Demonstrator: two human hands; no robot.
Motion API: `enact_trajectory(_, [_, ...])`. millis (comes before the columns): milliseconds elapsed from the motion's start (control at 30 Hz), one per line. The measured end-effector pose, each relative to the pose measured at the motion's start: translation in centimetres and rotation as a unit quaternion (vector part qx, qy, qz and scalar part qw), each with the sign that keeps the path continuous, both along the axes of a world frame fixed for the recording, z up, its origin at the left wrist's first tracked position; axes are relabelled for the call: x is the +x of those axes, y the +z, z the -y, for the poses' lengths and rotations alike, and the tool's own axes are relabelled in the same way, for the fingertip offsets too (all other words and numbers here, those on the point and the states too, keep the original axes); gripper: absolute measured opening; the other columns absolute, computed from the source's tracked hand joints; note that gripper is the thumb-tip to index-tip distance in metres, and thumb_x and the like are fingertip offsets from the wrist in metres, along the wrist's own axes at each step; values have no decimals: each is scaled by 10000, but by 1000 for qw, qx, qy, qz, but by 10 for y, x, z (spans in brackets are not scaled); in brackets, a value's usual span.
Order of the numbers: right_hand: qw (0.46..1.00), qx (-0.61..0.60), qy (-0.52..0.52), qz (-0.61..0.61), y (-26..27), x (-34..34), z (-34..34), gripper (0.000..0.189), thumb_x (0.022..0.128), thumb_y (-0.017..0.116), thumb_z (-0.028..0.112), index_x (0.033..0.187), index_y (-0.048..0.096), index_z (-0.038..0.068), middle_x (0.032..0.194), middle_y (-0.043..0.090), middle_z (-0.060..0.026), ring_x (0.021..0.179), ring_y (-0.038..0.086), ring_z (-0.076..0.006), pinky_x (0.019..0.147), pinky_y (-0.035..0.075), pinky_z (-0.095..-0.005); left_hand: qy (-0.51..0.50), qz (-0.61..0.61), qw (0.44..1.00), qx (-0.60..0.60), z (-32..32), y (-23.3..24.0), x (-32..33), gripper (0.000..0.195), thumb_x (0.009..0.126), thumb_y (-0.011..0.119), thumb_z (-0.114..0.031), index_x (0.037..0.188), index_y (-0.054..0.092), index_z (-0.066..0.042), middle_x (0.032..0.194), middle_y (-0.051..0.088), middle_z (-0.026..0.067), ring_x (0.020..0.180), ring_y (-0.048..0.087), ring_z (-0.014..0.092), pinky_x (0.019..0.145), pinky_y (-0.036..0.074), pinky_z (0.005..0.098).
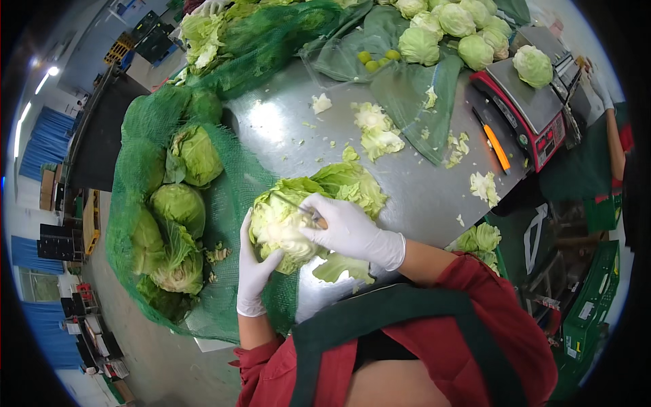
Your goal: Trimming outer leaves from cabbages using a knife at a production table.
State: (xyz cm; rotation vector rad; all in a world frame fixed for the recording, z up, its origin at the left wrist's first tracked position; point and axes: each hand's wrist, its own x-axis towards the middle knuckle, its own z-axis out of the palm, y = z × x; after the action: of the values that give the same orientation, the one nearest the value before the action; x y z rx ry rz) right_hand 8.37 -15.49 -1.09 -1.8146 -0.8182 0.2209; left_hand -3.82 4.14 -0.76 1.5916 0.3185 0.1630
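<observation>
A pale green cabbage (286,231) is held over the steel table, its whitish stem end turned up towards me. My left hand (256,272), in a white glove, grips the cabbage's left side with the thumb along its near edge. My right hand (353,231), also gloved, is closed around a small knife (321,223). The knife's thin blade reaches left across the cabbage; whether it cuts in I cannot tell. Loose outer leaves (358,191) lie just beyond the cabbage, and another leaf (343,268) is under my right wrist.
A green mesh sack (239,168) with several cabbages (178,206) lies open at left. At right stand a red scale (531,124) bearing a cabbage (532,66) and an orange utility knife (496,147). Trimmed cabbages (457,23) are piled far back. A co-worker's arm (614,137) shows at right.
</observation>
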Motion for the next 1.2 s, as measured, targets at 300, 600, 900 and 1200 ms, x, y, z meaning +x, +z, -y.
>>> enact_trajectory(300, [998,-17,30,-43,-15,16,14,223,918,695,231,1023,656,37,735,668,-116,640,652,-232,593,490,-344,-8,7,994,112,16,3,3,967,758,775,-75,1575,260,-31,1476,462,183,1333,497,267,1128,408,395])
enact_trajectory(600, [991,33,1,-131,20,56,36,489,914,749,299,1293,626,15,1098,723,-89,790,658,-162,680,546,-258,-88,27,972,216,7,18,4,1014,685,866,-147,1543,340,-20,1456,486,187,1360,478,309,1151,383,406])
enact_trajectory(900, [984,-144,-61,-89,13,33,31,645,880,719,475,1298,618,-5,1042,710,-234,939,702,-348,830,551,-416,82,11,887,454,42,7,1,964,644,928,-284,1444,469,-1,1457,426,255,1323,459,407,1100,410,463])
enact_trajectory(1200, [966,-245,-51,62,1,21,73,679,893,607,187,1503,350,40,1103,668,-247,839,702,-392,750,561,-499,37,93,898,429,73,7,45,1024,630,906,-168,1467,343,10,1504,352,248,1391,381,406,1177,319,470])
